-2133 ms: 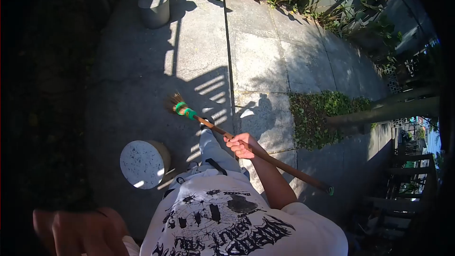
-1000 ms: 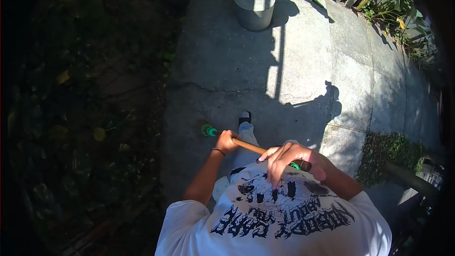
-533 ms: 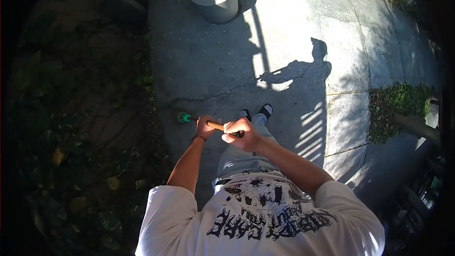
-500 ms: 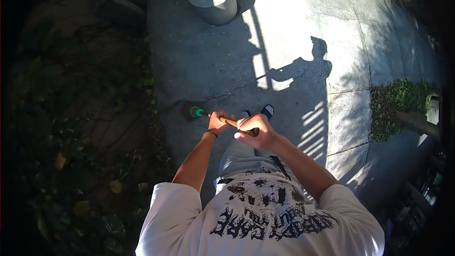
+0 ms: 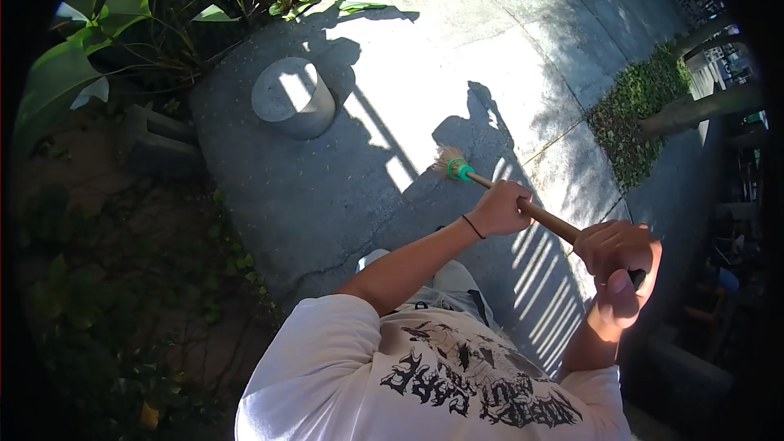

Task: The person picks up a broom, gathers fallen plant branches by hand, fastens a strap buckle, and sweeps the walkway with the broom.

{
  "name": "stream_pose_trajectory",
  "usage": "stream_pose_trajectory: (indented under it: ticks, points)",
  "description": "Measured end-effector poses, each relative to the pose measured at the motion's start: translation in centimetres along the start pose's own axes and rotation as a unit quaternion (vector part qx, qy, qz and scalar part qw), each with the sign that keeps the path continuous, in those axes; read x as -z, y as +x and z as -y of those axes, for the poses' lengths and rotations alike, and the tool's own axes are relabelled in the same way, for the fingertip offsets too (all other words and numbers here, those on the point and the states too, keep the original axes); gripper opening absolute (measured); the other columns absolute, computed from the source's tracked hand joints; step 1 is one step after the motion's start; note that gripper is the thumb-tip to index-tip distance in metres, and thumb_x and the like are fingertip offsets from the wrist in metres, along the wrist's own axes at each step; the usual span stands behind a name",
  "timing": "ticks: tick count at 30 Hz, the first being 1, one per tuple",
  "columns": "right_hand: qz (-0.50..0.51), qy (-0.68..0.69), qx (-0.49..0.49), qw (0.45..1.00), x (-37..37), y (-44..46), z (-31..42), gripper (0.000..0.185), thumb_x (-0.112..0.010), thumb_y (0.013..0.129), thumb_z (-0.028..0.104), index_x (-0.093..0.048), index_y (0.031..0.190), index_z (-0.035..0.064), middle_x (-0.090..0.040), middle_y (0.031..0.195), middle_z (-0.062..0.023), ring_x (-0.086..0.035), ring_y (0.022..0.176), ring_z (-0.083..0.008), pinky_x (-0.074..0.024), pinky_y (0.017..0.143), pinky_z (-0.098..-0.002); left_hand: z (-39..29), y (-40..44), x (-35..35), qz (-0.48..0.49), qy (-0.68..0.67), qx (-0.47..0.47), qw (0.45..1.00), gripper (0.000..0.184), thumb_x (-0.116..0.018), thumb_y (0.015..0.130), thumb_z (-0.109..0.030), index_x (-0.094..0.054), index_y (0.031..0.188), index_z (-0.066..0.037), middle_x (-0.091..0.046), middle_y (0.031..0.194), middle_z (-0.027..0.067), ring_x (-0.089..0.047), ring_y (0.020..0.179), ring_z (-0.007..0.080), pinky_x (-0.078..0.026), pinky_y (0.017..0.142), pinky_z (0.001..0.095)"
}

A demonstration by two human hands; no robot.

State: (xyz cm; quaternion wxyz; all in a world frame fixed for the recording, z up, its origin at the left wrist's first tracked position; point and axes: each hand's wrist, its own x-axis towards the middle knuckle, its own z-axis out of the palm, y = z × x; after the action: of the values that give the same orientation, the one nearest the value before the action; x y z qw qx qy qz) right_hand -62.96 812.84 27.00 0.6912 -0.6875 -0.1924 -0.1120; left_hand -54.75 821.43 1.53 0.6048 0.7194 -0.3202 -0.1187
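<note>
A broom (image 5: 549, 221) with a wooden handle, a green collar and light brown bristles runs slantwise in front of me. Around the lower part of its handle my left hand (image 5: 501, 208) is closed, with a dark band on the wrist. My right hand (image 5: 618, 259) grips the top end, where a dark tip shows beside the thumb. The bristles (image 5: 451, 162) are over the concrete, at the edge of my shadow; whether they touch the ground I cannot tell.
A round concrete block (image 5: 294, 100) stands on the paving (image 5: 343, 212) ahead to the left. A hollow grey block (image 5: 163, 143) and leafy plants (image 5: 90, 65) border the left side. A ground-cover patch (image 5: 641, 106) with a trunk (image 5: 702, 108) lies to the right.
The broom has swung from left to right, and both hands have moved right with it. Its bristles went from shaded paving to the sunlit edge. My view has shifted too.
</note>
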Motion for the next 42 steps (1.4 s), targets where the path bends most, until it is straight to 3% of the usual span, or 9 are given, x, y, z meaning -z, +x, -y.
stream_pose_trajectory:
  ticks: [8,13,17,20,28,33,36,37,42]
  points:
    - [0.118,0.438,-0.185,0.872,-22.1,-3.0,-17.1,0.038,-0.058,0.097,0.015,-0.049,0.063,0.0020,-0.045,0.060,-0.0017,-0.038,0.056,-0.0115,-0.0308,0.054,-0.0311,8.9,-34.0,24.4,-0.001,0.076,0.349,0.934,0.018,-0.080,0.077,-0.017,-0.074,0.080,-0.001,-0.069,0.069,0.0089,-0.064,0.066,0.0123,-0.048,0.061,0.0336]
    - [0.169,0.351,-0.350,0.852,-42.3,-5.7,-28.3,0.035,-0.061,0.093,0.018,-0.053,0.064,-0.0007,-0.038,0.060,-0.0007,-0.032,0.055,-0.0107,-0.0273,0.055,-0.0302,19.9,-53.5,35.2,-0.064,0.041,0.384,0.920,0.021,-0.078,0.081,-0.017,-0.069,0.076,0.001,-0.060,0.066,-0.0006,-0.053,0.070,0.0045,-0.046,0.060,0.0309]
    - [0.062,0.013,-0.176,0.982,-41.7,-1.0,-20.4,0.029,-0.065,0.085,0.008,-0.054,0.059,-0.0014,-0.043,0.050,-0.0062,-0.037,0.046,-0.0177,-0.0309,0.051,-0.0347,25.5,-41.9,33.2,0.006,-0.019,0.249,0.968,0.041,-0.077,0.071,-0.021,-0.042,0.061,-0.003,-0.030,0.058,0.0038,-0.033,0.063,0.0065,-0.028,0.050,0.0335]
    - [0.027,-0.055,-0.168,0.984,-39.0,1.9,-14.0,0.031,-0.067,0.083,0.007,-0.052,0.057,0.0006,-0.043,0.050,-0.0098,-0.038,0.046,-0.0220,-0.0293,0.051,-0.0363,20.2,-24.9,27.9,-0.042,-0.028,0.040,0.998,0.034,-0.071,0.062,-0.011,-0.038,0.059,-0.004,-0.042,0.054,0.0134,-0.043,0.054,0.0324,-0.034,0.055,0.0421]
    - [0.029,-0.203,-0.026,0.978,-39.4,3.8,-5.5,0.041,-0.066,0.082,0.007,-0.038,0.052,0.0049,-0.034,0.046,-0.0059,-0.030,0.041,-0.0211,-0.0262,0.050,-0.0371,8.6,-16.5,27.1,0.078,-0.073,-0.076,0.991,0.035,-0.071,0.070,-0.009,-0.038,0.059,-0.003,-0.041,0.053,0.0115,-0.042,0.052,0.0301,-0.036,0.055,0.0411]
    - [-0.046,0.061,-0.092,0.993,-40.3,-0.5,-2.1,0.041,-0.063,0.093,0.015,-0.044,0.061,-0.0012,-0.039,0.051,-0.0049,-0.032,0.048,-0.0152,-0.0265,0.052,-0.0323,7.6,-30.9,34.2,0.206,-0.001,0.008,0.979,0.038,-0.081,0.078,-0.016,-0.050,0.059,-0.002,-0.049,0.053,0.0082,-0.043,0.049,0.0144,-0.034,0.048,0.0344]
    - [0.013,0.301,-0.174,0.937,-45.3,-2.2,-12.6,0.047,-0.058,0.098,0.025,-0.044,0.058,0.0053,-0.035,0.054,0.0015,-0.033,0.050,-0.0091,-0.0273,0.051,-0.0322,8.4,-40.7,41.9,0.114,-0.014,0.285,0.952,0.042,-0.071,0.092,-0.023,-0.053,0.123,-0.001,-0.066,0.106,0.0091,-0.066,0.092,0.0174,-0.052,0.080,0.0395]
    - [0.043,0.351,-0.157,0.922,-47.2,-2.6,-17.4,0.047,-0.062,0.097,0.027,-0.047,0.058,0.0070,-0.035,0.053,0.0017,-0.032,0.049,-0.0087,-0.0266,0.051,-0.0314,14.7,-43.9,46.0,0.203,0.373,0.226,0.876,0.057,-0.080,0.085,-0.021,-0.051,0.126,0.004,-0.066,0.103,0.0119,-0.067,0.095,0.0212,-0.053,0.078,0.0405]
    - [-0.077,0.376,-0.297,0.874,-52.8,-3.3,-32.1,0.044,-0.065,0.097,0.030,-0.052,0.059,0.0110,-0.038,0.053,0.0035,-0.033,0.047,-0.0098,-0.0283,0.051,-0.0322,18.4,-33.2,42.3,0.216,0.326,0.141,0.909,0.058,-0.080,0.084,-0.022,-0.050,0.127,0.004,-0.066,0.101,0.0124,-0.067,0.093,0.0221,-0.053,0.077,0.0410]
